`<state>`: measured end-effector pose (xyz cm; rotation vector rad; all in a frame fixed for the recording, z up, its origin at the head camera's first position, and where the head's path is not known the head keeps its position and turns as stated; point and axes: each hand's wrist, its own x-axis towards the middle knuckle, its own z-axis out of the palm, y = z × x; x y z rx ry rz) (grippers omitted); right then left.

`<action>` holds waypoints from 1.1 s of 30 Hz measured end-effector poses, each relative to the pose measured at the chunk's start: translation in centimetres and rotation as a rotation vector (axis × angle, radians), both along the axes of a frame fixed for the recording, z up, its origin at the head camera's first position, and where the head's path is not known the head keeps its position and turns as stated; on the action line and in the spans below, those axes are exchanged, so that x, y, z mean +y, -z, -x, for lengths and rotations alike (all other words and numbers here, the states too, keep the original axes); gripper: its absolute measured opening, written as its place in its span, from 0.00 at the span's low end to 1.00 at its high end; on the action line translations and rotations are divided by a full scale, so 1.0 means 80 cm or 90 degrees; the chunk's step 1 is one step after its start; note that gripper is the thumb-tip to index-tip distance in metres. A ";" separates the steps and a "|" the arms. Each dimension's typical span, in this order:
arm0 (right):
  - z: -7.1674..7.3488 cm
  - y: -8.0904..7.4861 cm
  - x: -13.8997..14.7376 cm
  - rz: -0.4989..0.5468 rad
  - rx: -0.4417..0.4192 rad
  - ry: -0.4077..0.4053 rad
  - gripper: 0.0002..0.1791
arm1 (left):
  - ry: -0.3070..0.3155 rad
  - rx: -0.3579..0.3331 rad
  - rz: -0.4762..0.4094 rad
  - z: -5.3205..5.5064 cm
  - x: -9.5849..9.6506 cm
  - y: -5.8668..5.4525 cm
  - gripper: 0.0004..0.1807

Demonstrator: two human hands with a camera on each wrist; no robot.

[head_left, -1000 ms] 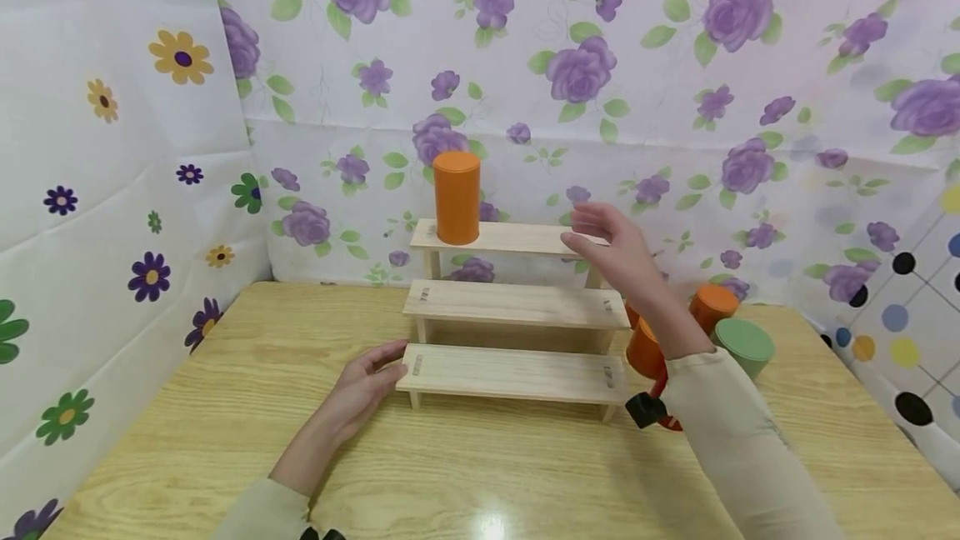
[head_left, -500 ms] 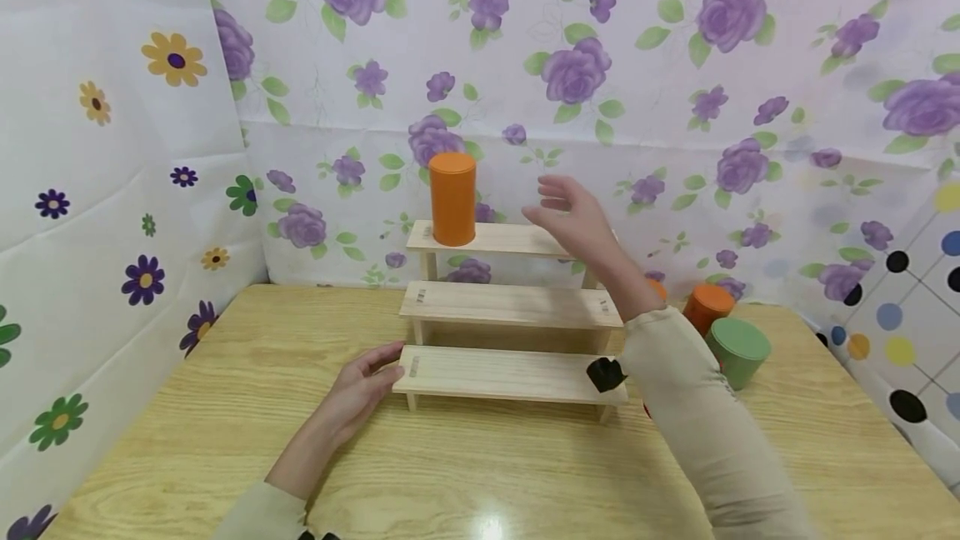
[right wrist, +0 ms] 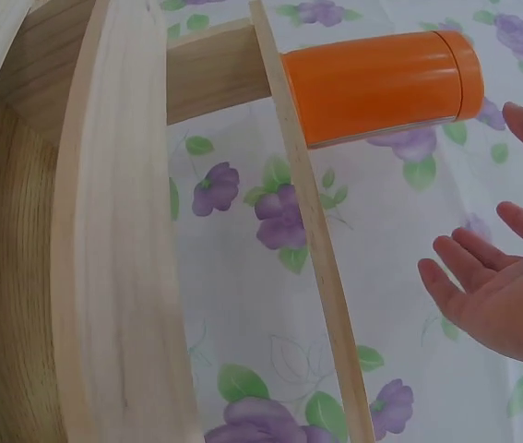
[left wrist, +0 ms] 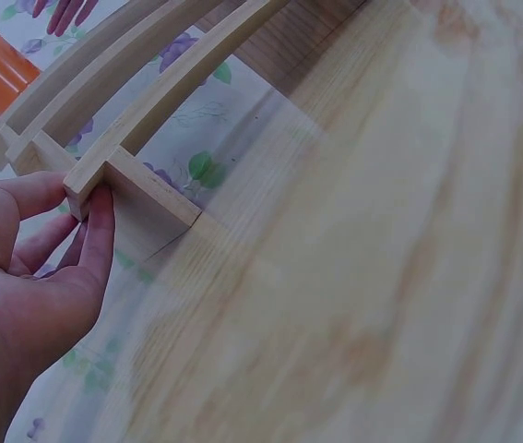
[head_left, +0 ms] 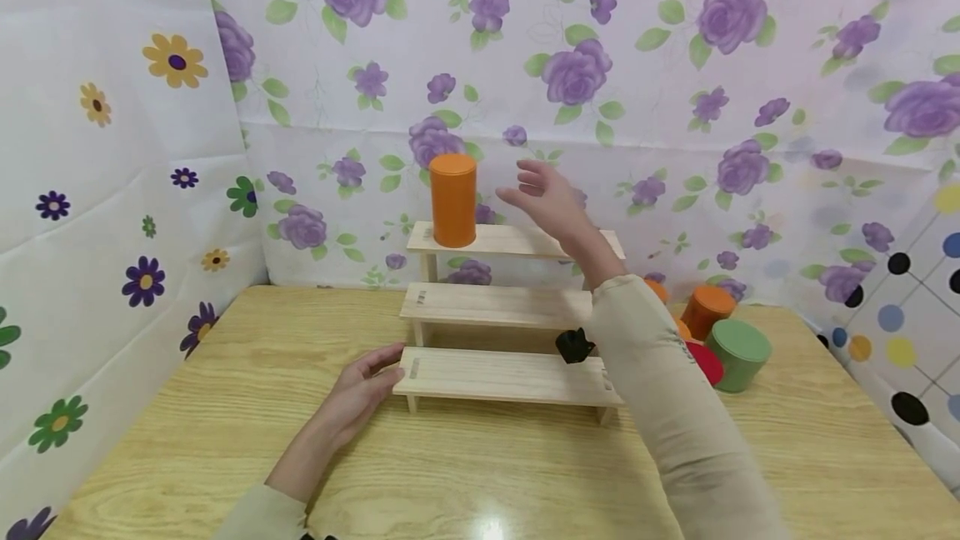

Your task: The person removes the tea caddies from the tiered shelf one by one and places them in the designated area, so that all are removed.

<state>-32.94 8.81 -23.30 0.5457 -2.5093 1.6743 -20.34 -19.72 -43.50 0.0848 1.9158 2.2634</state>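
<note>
A three-tier wooden shelf [head_left: 510, 375] stands on the table. My left hand [head_left: 358, 394] pinches the left end of its lowest board, thumb above and fingers beneath, as the left wrist view shows. On the top board's left end an orange canister [head_left: 453, 200] stands upright. Above that board, to the canister's right, is my right hand [head_left: 551, 200], its fingers spread and relaxed with nothing in them. A gap separates these fingers from the canister [right wrist: 381, 88] in the right wrist view.
Right of the shelf, partly behind my right sleeve, are an orange canister [head_left: 708, 311], a green canister [head_left: 738, 354] and a red item [head_left: 707, 362]. More orange shows behind the sleeve. Flowered cloth [head_left: 660, 107] hangs behind the table [head_left: 450, 473].
My right hand has moved left and up, from over the top board's right end toward the orange canister. The left hand keeps its grip on the lowest board.
</note>
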 end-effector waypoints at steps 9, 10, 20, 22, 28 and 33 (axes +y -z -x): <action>0.008 -0.004 -0.038 0.018 0.000 -0.025 0.42 | 0.000 0.002 0.002 0.000 -0.002 0.003 0.30; 0.009 -0.004 -0.042 0.023 -0.005 -0.030 0.42 | 0.000 0.003 0.002 0.000 -0.002 0.003 0.30; 0.006 -0.005 -0.071 0.092 -0.039 -0.055 0.44 | 0.002 0.006 0.001 0.000 -0.003 0.004 0.30; 0.006 -0.005 -0.074 0.105 -0.042 -0.058 0.44 | 0.000 0.006 0.001 0.000 -0.003 0.003 0.30; 0.008 -0.005 -0.083 0.126 -0.039 -0.068 0.44 | 0.002 0.005 0.001 0.001 -0.002 0.004 0.30; 0.009 -0.007 -0.089 0.107 -0.023 -0.064 0.43 | 0.000 0.003 -0.003 0.001 -0.001 0.005 0.30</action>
